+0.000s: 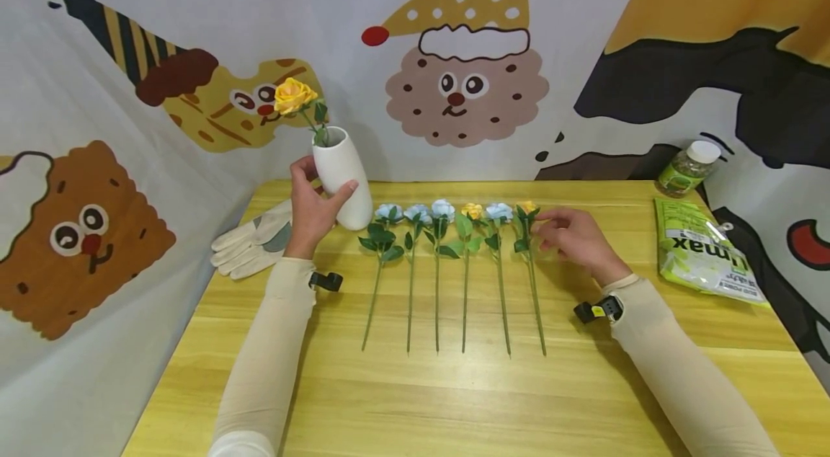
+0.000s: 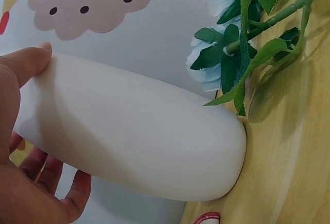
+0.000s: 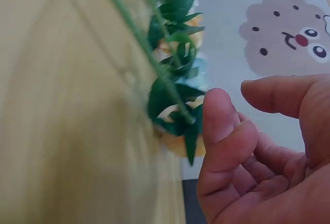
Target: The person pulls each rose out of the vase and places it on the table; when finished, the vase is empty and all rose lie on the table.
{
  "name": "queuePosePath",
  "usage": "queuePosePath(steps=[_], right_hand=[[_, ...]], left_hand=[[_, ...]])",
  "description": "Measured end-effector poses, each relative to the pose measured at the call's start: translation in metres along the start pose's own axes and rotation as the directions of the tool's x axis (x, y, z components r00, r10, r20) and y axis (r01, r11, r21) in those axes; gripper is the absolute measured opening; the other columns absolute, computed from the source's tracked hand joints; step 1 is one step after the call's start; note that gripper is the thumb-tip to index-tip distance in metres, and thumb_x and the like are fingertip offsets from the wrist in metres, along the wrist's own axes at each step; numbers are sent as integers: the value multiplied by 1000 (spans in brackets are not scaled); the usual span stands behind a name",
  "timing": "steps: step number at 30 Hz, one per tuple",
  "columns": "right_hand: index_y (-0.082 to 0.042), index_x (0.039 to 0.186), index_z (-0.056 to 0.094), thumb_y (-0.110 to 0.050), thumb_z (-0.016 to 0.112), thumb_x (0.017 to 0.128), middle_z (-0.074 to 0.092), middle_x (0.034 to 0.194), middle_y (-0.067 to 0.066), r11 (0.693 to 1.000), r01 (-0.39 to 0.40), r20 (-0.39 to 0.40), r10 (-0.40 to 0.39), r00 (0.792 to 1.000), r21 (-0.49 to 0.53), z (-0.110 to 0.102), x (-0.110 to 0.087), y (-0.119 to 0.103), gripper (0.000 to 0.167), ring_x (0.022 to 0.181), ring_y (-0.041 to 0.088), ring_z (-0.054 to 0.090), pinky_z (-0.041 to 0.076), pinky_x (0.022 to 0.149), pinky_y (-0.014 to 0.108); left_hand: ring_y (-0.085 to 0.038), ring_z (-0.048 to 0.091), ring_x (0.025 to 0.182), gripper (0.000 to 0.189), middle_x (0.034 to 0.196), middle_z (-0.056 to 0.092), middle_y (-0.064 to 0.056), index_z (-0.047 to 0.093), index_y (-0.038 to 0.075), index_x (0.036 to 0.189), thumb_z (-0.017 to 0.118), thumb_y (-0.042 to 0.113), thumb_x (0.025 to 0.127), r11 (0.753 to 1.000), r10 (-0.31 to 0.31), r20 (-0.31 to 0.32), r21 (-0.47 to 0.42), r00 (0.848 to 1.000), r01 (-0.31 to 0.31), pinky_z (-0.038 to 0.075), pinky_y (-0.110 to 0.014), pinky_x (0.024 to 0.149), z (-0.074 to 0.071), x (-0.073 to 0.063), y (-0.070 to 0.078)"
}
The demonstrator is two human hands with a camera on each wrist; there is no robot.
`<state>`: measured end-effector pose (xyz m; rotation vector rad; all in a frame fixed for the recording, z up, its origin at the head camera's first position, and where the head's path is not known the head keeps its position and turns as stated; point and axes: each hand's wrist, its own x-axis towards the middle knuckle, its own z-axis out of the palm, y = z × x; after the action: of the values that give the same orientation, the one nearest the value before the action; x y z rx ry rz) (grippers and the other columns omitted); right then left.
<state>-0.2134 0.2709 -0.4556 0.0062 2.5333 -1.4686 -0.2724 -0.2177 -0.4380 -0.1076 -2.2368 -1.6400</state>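
Observation:
My left hand [image 1: 313, 215] grips a white vase [image 1: 344, 179], thumb on one side and fingers on the other. In the left wrist view the vase [image 2: 139, 131] has its base at the wood tabletop. One yellow rose [image 1: 295, 95] stands in it, leaning left over the rim. Several artificial flowers lie in a row on the table, blue ones [image 1: 443, 210] and two yellow ones. Beside the rightmost yellow rose [image 1: 528, 207] is my right hand [image 1: 573, 237]. Its thumb and loosely bent fingers are apart in the right wrist view, with nothing held between them.
Pale gloves [image 1: 249, 244] lie at the table's left edge, behind my left wrist. On the right are a green bag [image 1: 703, 251] and a white-lidded jar [image 1: 689, 169]. A cartoon-printed cloth [image 1: 363, 82] hangs behind the wooden table [image 1: 415, 399].

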Motion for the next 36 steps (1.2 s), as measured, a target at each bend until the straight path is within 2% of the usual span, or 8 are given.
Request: queuePosePath(steps=[7, 13, 18, 20, 26, 31, 36], right_hand=[[-5, 137, 66, -37, 68, 104, 72, 119, 20, 999, 49, -25, -48, 999, 8, 5, 1, -22, 46, 88, 32, 74, 54, 59, 37], [-2, 134, 66, -30, 67, 105, 75, 103, 5, 990, 111, -24, -110, 994, 82, 15, 5, -44, 40, 80, 21, 73, 51, 57, 31], [-3, 129, 67, -25, 63, 106, 75, 106, 9, 971, 192, -27, -190, 981, 140, 29, 8, -68, 31, 78, 12, 70, 49, 57, 27], [-5, 128, 68, -25, 63, 107, 75, 110, 14, 965, 209, -24, -207, 978, 161, 35, 10, -79, 30, 82, 14, 71, 50, 58, 26], [-14, 126, 72, -33, 64, 107, 75, 115, 15, 946, 251, -10, -254, 967, 204, 56, 15, -111, 28, 98, 33, 71, 54, 64, 30], [-18, 126, 72, -34, 65, 106, 76, 118, 12, 931, 292, 12, -302, 953, 221, 71, 18, -142, 26, 103, 29, 72, 55, 69, 30], [-18, 126, 72, -32, 68, 105, 75, 119, 13, 907, 336, 39, -357, 933, 253, 90, 23, -174, 26, 105, 30, 70, 55, 68, 31]], left_hand=[[-27, 48, 136, 87, 147, 45, -16, 34, 11, 150, 89, 32, 86, 1000, 5, 0, 8, 1000, -5, 46, -53, 111, 0, -1, 2], [-28, 48, 137, 86, 147, 45, -16, 33, 10, 150, 89, 28, 87, 1000, 6, -1, 10, 1000, -6, 46, -54, 112, 1, -1, 1], [-35, 45, 139, 83, 149, 42, -23, 31, 3, 151, 85, 16, 89, 1000, -14, 3, 9, 1000, 14, 43, -57, 114, 1, -10, 27], [-37, 45, 139, 81, 148, 42, -25, 31, 1, 150, 84, 15, 90, 1000, -21, 4, 8, 1000, 21, 42, -58, 114, 1, -11, 31], [-35, 45, 139, 84, 149, 43, -22, 31, 4, 151, 86, 17, 89, 1000, -16, 1, 12, 1000, 16, 43, -58, 113, 2, -3, 7], [-29, 47, 137, 86, 148, 45, -17, 33, 9, 151, 89, 25, 87, 1000, -4, 4, 13, 1000, 4, 46, -54, 111, 1, -2, 2], [-27, 49, 135, 86, 146, 46, -16, 34, 10, 149, 89, 30, 86, 1000, 16, 4, 3, 1000, -16, 46, -54, 109, -1, -2, 3]])
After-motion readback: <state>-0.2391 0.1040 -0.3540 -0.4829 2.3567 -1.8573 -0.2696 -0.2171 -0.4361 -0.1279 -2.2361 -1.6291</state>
